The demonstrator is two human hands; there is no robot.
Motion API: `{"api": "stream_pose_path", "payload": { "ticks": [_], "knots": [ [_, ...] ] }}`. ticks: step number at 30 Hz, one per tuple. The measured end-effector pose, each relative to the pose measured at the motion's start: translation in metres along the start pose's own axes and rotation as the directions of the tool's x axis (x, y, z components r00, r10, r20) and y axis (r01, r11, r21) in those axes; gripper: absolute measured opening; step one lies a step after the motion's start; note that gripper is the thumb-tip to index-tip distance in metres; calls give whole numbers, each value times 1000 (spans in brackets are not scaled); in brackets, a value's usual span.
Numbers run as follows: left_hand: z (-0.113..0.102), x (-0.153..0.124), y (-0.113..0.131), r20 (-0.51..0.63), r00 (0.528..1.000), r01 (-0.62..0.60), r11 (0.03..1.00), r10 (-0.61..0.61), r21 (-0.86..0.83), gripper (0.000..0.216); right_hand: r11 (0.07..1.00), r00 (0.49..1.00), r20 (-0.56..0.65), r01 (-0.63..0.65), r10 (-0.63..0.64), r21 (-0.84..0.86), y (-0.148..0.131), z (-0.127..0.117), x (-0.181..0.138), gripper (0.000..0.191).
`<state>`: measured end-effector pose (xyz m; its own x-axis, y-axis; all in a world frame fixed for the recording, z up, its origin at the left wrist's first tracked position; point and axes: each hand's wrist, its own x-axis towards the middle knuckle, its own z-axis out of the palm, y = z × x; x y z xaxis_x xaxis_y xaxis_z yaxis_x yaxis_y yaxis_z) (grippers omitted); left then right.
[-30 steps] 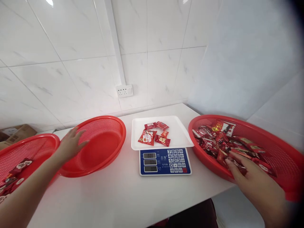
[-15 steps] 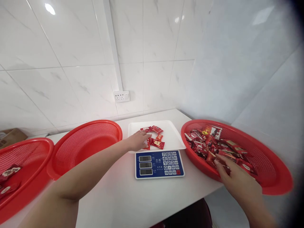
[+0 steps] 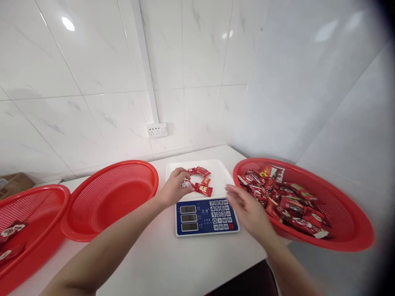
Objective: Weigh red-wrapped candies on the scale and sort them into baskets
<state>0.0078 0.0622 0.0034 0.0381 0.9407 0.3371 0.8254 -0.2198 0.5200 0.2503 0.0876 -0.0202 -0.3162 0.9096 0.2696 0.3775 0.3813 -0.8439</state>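
My left hand (image 3: 173, 188) rests on the white tray (image 3: 220, 174) of a blue-faced scale (image 3: 206, 216). Its fingers are curled around a red snack packet (image 3: 186, 183) at the left of a small cluster of red packets (image 3: 203, 188). My right hand (image 3: 248, 210) hovers over the scale's right edge, between the keypad and the right red basket (image 3: 345, 218). It is blurred by motion, its fingers look stretched out, and nothing shows in it. That basket holds a heap of red packets (image 3: 286, 201).
An empty red basket (image 3: 117, 201) stands left of the scale. Another red basket (image 3: 33, 213) at the far left holds a few packets. A wall socket (image 3: 157, 130) sits on the tiled wall, a cardboard box (image 3: 14, 185) at far left. The white table ends just below my arms.
My left hand went from the empty basket's rim to the scale tray and closed on a packet. My right hand left the right basket and swung left towards the scale.
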Motion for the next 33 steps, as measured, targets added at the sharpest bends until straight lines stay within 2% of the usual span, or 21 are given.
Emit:
{"api": "stream_pose_path", "payload": {
  "ticks": [2,4,6,8,9,11,13,14,16,19,21,23,24,25,27,28,29,31,33],
  "knots": [
    [1,-13,19,-71,997,-26,999,24,-31,21,958,966,252,-11,-64,286,-23,33,9,51],
    [1,-31,33,-101,994,-40,995,31,-89,26,890,939,326,-50,-113,453,-40,58,15,47],
    [-2,-50,36,-135,990,3,967,-38,-253,41,861,914,388,-101,-117,498,-49,74,19,40],
    [-9,-67,28,-148,969,106,873,-199,-477,57,870,859,501,-163,-107,465,-52,82,19,36],
    [-13,-75,22,-112,955,163,802,-274,-575,59,879,824,557,-184,-106,440,-53,85,18,35],
    [-22,-89,8,18,932,275,674,-362,-686,51,895,772,625,-191,-117,404,-54,92,15,32],
    [-29,-100,-3,105,910,355,624,-400,-696,35,900,758,641,-192,-117,392,-58,102,14,30],
    [-32,-105,-7,100,898,372,617,-428,-694,30,900,754,648,-201,-111,387,-61,108,15,29],
    [-37,-111,-13,16,870,352,599,-492,-719,27,899,743,661,-212,-107,384,-69,122,20,29],
    [-47,-113,-23,-124,807,253,528,-577,-811,35,901,751,642,-162,-152,403,-80,137,42,27],
    [-55,-112,-34,-188,747,191,477,-638,-858,43,932,800,573,-51,-176,358,-82,138,66,24],
    [-63,-112,-44,-244,680,153,459,-692,-875,48,978,861,466,163,-204,128,-77,132,93,26],
    [-66,-113,-47,-264,652,151,463,-711,-873,51,954,877,422,287,-227,-82,-71,127,106,28],
    [-68,-114,-50,-281,627,173,481,-726,-860,55,881,873,434,370,-222,-294,-64,122,117,31],
    [-69,-118,-48,-315,596,289,564,-738,-774,64,811,861,473,407,-187,-420,-48,113,134,32],
    [-68,-120,-45,-340,602,365,628,-723,-687,67,795,851,499,413,-163,-445,-40,109,139,31],
    [-67,-122,-40,-365,619,444,693,-695,-567,68,792,843,518,412,-144,-450,-34,106,142,30],
    [-64,-127,-31,-370,691,559,784,-621,-272,60,774,837,534,414,-116,-479,-24,104,145,30],
    [-61,-131,-22,-271,775,588,808,-571,-19,49,763,844,527,404,-99,-505,-23,105,145,32]
  ]
}}
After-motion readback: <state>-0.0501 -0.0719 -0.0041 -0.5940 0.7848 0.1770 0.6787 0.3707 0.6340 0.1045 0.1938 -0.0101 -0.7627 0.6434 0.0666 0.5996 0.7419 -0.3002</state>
